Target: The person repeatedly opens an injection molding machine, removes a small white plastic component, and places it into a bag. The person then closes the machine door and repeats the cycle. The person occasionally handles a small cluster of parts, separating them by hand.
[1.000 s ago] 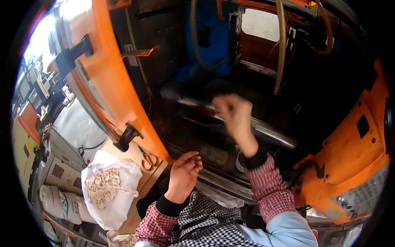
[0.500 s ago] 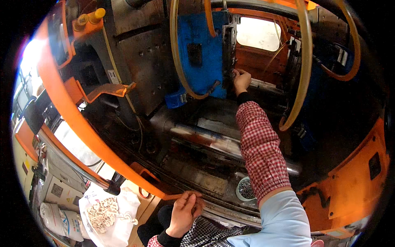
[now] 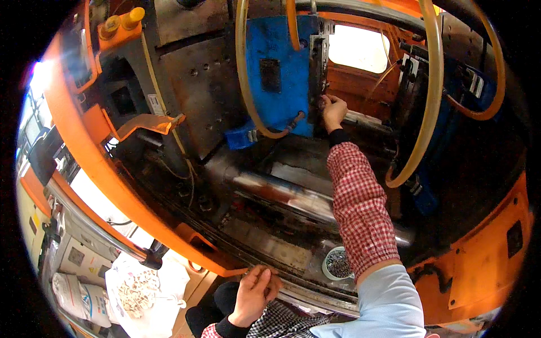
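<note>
My right hand [image 3: 335,111] reaches far into the machine, to the dark inner face of a blue mould half [image 3: 290,70]. Its fingers are pinched together at that face; whatever is between them is too small to make out. Nearer to me, my left hand [image 3: 255,297] is held low beside the end of an orange guard frame [image 3: 169,236]. Its thumb and fingers are closed together, and what they hold, if anything, is hidden. Under my right forearm stands a pale green bowl [image 3: 326,263] full of small metal pieces [image 3: 339,263].
Yellowish hoses [image 3: 434,84] loop down around my right arm. A second mould half [image 3: 410,84] faces the first. Below lies a shiny steel bar [image 3: 282,188]. An orange panel [image 3: 484,259] stands at the right. Outside, at lower left, a white bag [image 3: 169,281] holds pale parts.
The picture has shifted a little and the mould area looks brighter. Both hands stay in nearly the same places, with their fingers still closed.
</note>
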Demonstrator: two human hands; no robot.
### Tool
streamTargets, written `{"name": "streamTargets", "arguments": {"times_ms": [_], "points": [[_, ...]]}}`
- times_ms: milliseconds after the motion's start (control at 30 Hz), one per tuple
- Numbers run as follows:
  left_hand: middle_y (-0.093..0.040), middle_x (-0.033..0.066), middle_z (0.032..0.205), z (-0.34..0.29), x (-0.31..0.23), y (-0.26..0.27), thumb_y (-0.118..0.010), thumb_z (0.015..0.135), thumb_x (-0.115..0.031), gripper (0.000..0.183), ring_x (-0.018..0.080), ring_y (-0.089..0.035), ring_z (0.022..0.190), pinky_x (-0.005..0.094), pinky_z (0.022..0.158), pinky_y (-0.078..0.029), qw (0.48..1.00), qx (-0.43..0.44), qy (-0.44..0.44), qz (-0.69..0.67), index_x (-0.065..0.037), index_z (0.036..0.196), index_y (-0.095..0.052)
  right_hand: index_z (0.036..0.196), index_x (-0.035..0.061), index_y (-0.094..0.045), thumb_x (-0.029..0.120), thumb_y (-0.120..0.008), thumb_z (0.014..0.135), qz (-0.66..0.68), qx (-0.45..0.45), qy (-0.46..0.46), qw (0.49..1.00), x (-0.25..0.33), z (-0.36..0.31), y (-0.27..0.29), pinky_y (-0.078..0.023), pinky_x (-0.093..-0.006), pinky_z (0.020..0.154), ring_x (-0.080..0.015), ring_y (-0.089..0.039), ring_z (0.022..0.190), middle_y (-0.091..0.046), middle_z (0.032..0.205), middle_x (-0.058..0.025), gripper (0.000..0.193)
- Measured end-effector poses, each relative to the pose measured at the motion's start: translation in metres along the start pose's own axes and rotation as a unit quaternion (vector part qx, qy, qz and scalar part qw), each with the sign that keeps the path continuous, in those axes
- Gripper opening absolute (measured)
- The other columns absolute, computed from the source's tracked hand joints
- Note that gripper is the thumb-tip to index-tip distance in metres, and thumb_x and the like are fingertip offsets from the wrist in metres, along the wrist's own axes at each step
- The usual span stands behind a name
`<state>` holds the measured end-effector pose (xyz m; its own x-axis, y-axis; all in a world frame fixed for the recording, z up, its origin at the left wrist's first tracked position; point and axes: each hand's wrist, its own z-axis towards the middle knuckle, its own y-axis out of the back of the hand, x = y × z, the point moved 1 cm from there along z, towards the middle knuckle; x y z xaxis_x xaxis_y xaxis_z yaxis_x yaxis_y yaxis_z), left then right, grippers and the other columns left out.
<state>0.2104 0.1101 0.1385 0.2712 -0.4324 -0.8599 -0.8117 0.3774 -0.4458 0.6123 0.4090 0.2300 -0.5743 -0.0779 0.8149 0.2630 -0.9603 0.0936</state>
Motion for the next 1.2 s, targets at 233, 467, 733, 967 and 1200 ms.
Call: {"name": "streamTargets", "arguments": {"times_ms": [233, 467, 733, 967, 1200], "points": [[-0.05, 0.0016, 0.069, -0.005, 0.004, 0.008, -0.041, 0.097, -0.02, 0.02, 0.0082, -0.042, 0.054, 0.0196, 0.047, -0.031, 0.999, -0.006, 0.018, -0.033, -0.005, 0.089, -0.052, 0.09, -0.0006, -0.07, 0.02, -0.066, 0.079, -0.036, 0.013, 0.023, 0.999, 0.005, -0.007, 0.0, -0.049, -0.0379, 0.073, -0.0303, -0.065, 0.079, -0.067, 0.084, -0.0191, 0.023], [-0.044, 0.0007, 0.065, -0.01, 0.004, 0.017, -0.04, 0.098, -0.02, 0.03, 0.0084, -0.037, 0.053, 0.0208, 0.048, -0.029, 0.997, -0.051, 0.002, -0.063, 0.005, 0.104, -0.055, 0.088, 0.0056, -0.065, 0.019, -0.058, 0.08, -0.156, -0.054, 0.296, 0.941, 0.009, -0.023, -0.011, -0.049, -0.0372, 0.067, -0.0271, -0.059, 0.071, -0.062, 0.082, -0.0148, 0.017], [-0.052, 0.0044, 0.07, -0.004, -0.012, -0.014, -0.045, 0.096, -0.021, 0.024, 0.0093, -0.04, 0.05, 0.0224, 0.045, -0.03, 0.998, -0.031, -0.009, -0.057, 0.003, 0.1, -0.051, 0.103, 0.0052, -0.066, 0.005, -0.055, 0.071, -0.163, 0.096, 0.228, 0.955, -0.017, 0.011, 0.016, -0.044, -0.0431, 0.086, -0.0389, -0.056, 0.093, -0.059, 0.102, -0.0245, 0.034], [-0.04, 0.0002, 0.058, 0.018, -0.025, -0.001, -0.046, 0.096, -0.031, 0.029, 0.0082, -0.031, 0.044, 0.0222, 0.043, -0.025, 0.986, -0.012, -0.078, -0.146, -0.004, 0.084, -0.047, 0.079, 0.0015, -0.069, 0.01, -0.063, 0.078, 0.017, 0.398, 0.246, 0.884, 0.147, -0.156, 0.125, -0.051, -0.033, 0.066, -0.0272, -0.065, 0.072, -0.066, 0.079, -0.0166, 0.01], [-0.041, -0.0006, 0.057, 0.023, -0.04, -0.021, -0.048, 0.093, -0.036, 0.033, 0.0075, -0.032, 0.044, 0.0217, 0.043, -0.026, 0.971, 0.048, -0.052, -0.228, -0.007, 0.08, -0.049, 0.086, -0.0005, -0.069, 0.019, -0.071, 0.073, 0.041, 0.655, 0.249, 0.712, 0.175, -0.245, 0.187, -0.047, -0.0313, 0.065, -0.0252, -0.063, 0.069, -0.066, 0.079, -0.0154, 0.024]]}}
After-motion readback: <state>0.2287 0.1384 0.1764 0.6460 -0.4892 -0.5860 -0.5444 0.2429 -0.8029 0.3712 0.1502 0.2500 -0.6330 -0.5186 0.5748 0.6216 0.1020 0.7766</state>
